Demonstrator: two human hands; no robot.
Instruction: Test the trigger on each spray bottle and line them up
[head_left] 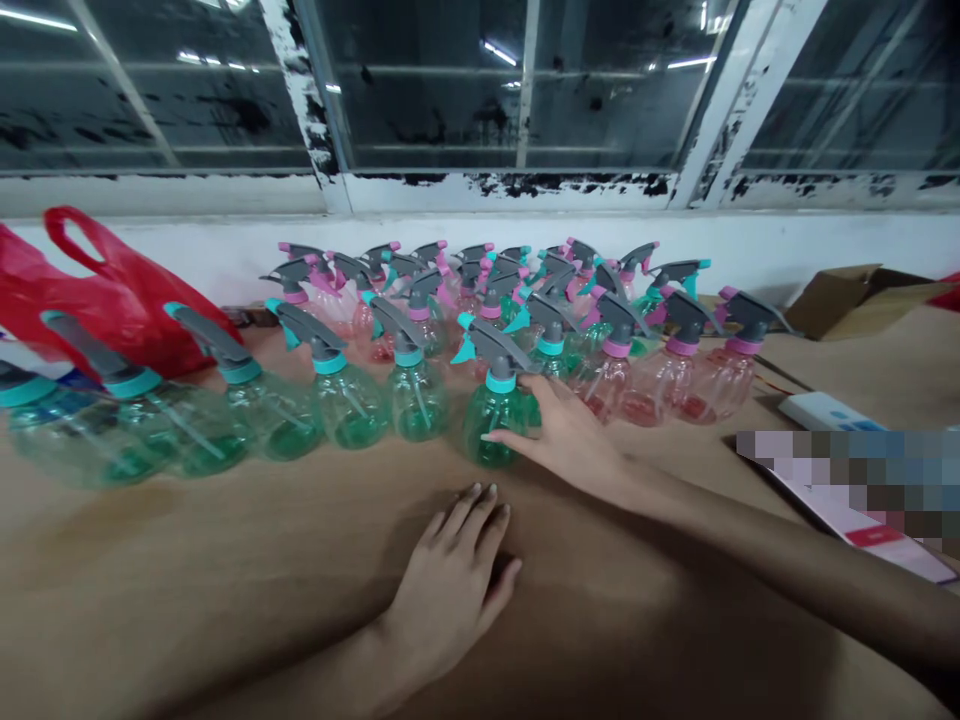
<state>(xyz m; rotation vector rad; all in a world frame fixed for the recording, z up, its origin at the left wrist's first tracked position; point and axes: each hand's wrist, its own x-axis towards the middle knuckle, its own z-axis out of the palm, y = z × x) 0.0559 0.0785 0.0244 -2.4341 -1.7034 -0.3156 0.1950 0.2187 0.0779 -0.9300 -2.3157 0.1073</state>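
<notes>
My right hand (566, 432) is wrapped round the body of a green spray bottle (491, 425) with a grey and teal trigger head. The bottle stands upright on the wooden table (300, 590), in front of the other bottles; the fingers behind it are partly hidden. My left hand (454, 575) lies flat on the table nearer to me, fingers stretched out, holding nothing. To the left runs a row of green spray bottles, the closest being a small green bottle (418, 400). Right of my right hand stand pink spray bottles (660, 385) with grey and pink heads.
Several more pink and green bottles (480, 262) crowd together at the back by the wall. A red plastic bag (142, 300) sits at the far left. An open cardboard box (855, 300), a white box (829, 410) and a partly blurred flat package (840, 500) lie at the right.
</notes>
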